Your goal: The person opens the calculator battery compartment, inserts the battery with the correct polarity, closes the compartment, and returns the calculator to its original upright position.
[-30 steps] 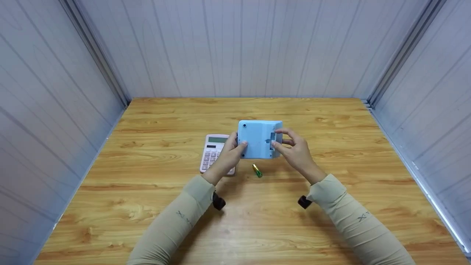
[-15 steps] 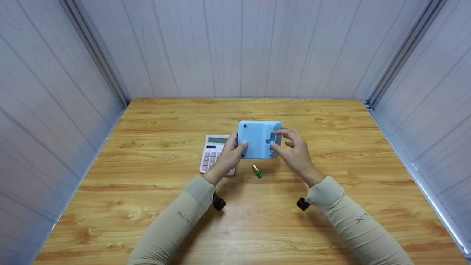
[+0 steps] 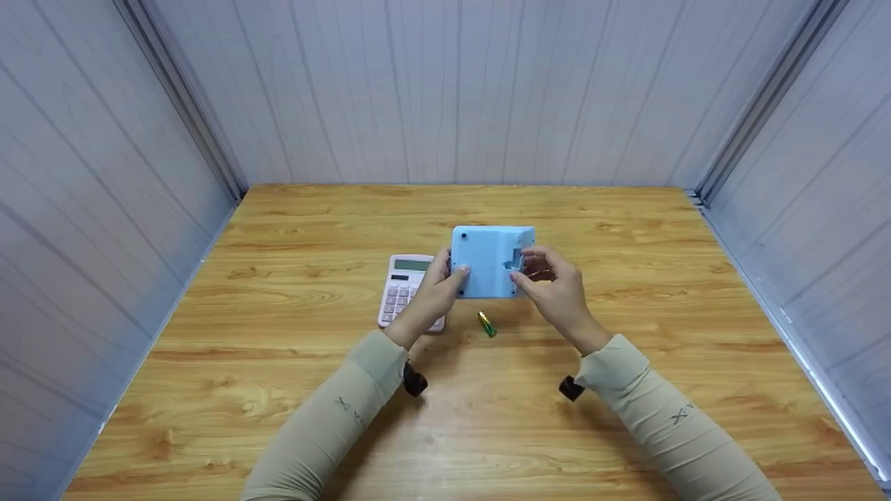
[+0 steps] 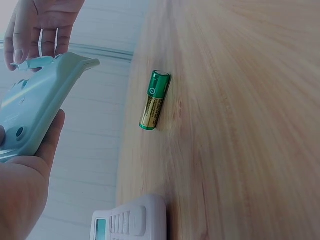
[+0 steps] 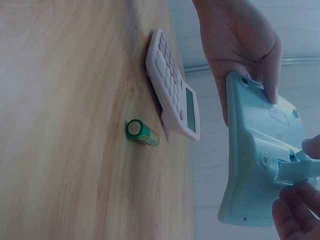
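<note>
A light blue calculator (image 3: 482, 261) is held up over the table with its back showing. My left hand (image 3: 438, 289) grips its left end, thumb flat on the back. At the open battery compartment (image 3: 516, 257), my right hand (image 3: 562, 296) pinches a small blue battery cover (image 5: 297, 171) between thumb and fingers. The cover stands tilted at the compartment in the right wrist view, and shows between the fingers in the left wrist view as a pale blue strip (image 4: 35, 62). A green and gold battery (image 3: 486, 324) lies on the table below the calculator.
A pink calculator (image 3: 400, 292) lies face up on the wooden table (image 3: 292, 243), partly hidden by the left forearm. Black wrist devices (image 3: 415, 381) hang under both cuffs. Pale panel walls (image 3: 431, 97) enclose the table at the back and sides.
My right index finger has slid slightly down along the compartment, and the right wrist has shifted a little left. The blue calculator has risen very slightly. The battery and pink calculator stay put.
</note>
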A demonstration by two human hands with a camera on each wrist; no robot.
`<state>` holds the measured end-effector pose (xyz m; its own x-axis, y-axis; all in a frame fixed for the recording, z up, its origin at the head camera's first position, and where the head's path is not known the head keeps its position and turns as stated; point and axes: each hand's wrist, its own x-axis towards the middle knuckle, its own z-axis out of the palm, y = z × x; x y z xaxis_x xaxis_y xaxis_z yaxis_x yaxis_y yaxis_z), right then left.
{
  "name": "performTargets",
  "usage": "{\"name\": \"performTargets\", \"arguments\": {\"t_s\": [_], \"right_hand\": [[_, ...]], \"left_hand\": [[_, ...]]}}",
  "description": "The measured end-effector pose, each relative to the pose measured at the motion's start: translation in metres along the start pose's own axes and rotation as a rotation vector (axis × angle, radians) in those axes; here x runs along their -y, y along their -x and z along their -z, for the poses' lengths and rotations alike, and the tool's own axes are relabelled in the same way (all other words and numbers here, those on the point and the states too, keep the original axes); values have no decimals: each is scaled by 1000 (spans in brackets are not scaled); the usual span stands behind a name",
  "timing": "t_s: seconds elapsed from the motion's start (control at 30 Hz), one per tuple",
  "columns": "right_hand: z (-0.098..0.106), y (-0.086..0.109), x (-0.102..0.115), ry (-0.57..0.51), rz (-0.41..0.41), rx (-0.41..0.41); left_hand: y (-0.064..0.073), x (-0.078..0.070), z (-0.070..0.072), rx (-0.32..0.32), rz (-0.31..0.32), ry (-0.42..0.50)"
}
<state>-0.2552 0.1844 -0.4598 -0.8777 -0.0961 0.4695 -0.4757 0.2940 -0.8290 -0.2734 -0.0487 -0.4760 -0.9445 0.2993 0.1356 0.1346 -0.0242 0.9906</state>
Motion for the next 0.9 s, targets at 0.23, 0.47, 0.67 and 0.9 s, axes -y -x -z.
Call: {"name": "performTargets", "arguments": {"t_s": [0.23, 0.47, 0.67, 0.9], "right_hand": [[1, 1, 2, -18, 3, -13], [6, -4, 4, -5, 2, -33], [15, -7, 2, 46, -8, -36], [27, -9, -7, 93, -18, -53]], "left_hand": [[1, 1, 2, -11, 19, 3], [0, -1, 6, -32, 27, 13], [2, -2, 12, -38, 30, 13], [2, -3, 20, -48, 30, 23]]}}
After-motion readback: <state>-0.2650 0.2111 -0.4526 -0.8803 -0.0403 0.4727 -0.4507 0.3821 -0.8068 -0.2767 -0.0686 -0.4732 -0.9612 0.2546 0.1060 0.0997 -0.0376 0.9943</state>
